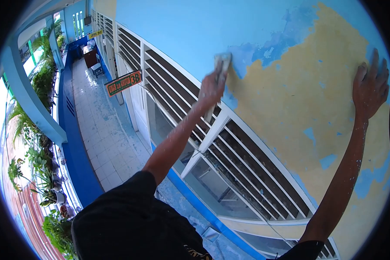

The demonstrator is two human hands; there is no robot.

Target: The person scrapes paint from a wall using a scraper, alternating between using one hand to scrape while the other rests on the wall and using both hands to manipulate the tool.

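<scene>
Raised against the painted wall, my left hand (213, 89) is wrapped around a scraper (223, 57). Its pale, wide end meets the light blue paint at the edge of a stripped patch, and what looks like its handle shows below my fist. Pale dust covers my fingers and forearm. To the right, my right hand (370, 89) lies flat on the wall with fingers spread, holding nothing. Between my hands, a large yellowish bare patch (294, 95) shows, edged by ragged blue paint (271, 47).
Louvered windows (251, 169) with white frames run below the wall patch. A hanging 3B sign (124, 83) juts out at left. Far below lies a tiled corridor floor (95, 143), with a chair (96, 65), a blue low wall (76, 173) and plants (41, 160) alongside.
</scene>
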